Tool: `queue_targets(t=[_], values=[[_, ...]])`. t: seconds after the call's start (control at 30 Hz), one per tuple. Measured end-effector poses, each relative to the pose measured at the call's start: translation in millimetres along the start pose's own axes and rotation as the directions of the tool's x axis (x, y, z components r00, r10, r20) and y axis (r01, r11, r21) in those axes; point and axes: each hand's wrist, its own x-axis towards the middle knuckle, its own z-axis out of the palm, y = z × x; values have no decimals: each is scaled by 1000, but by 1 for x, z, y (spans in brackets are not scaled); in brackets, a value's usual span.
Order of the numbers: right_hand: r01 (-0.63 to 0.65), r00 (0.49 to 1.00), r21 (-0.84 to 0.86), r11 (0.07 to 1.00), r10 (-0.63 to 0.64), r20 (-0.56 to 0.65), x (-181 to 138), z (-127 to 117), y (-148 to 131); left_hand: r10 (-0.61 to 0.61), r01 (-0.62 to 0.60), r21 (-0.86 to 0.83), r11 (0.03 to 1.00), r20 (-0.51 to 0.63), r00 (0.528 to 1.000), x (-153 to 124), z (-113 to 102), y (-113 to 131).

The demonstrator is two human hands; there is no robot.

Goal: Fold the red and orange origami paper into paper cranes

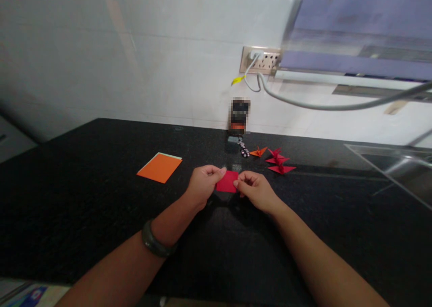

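A small red piece of origami paper, squarish in outline, is stretched between my two hands just over the black countertop. My left hand pinches its left side, thumb on top. The right edge is gripped between thumb and fingers of my right hand. Beyond my right hand sit several red folded paper cranes in a cluster, with an orange paper crane beside them. To the left of my left hand lies a stack of paper squares, an orange sheet uppermost.
A phone-like object, pixelated, leans against the wall, a beaded strap in front of it. Above, a socket panel has a plugged-in white cable, and a grey hose runs right. A metal sink is at the right.
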Motion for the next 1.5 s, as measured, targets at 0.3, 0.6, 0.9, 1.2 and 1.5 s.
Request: queue_targets(t=[0.3, 0.6, 0.9, 1.2, 1.5], values=[[26, 980, 90, 996, -7, -199, 4, -4, 3, -225, 119, 304, 945, 343, 912, -6, 0, -4], [39, 989, 114, 993, -23, -145, 4, -3, 3, -210, 170, 171, 970, 251, 945, -4, -1, -1], [395, 912, -296, 870, -410, 13, -1, -9, 1, -183, 172, 169, 970, 54, 982, 2, -1, 1], [463, 880, -381, 801, -467, 88, -3, -7, -4, -172, 154, 204, 967, 74, 982, 2, -1, 1], [463, 879, -398, 792, -468, 89, -4, -6, -3, -167, 152, 173, 973, 79, 983, 2, -2, 0]])
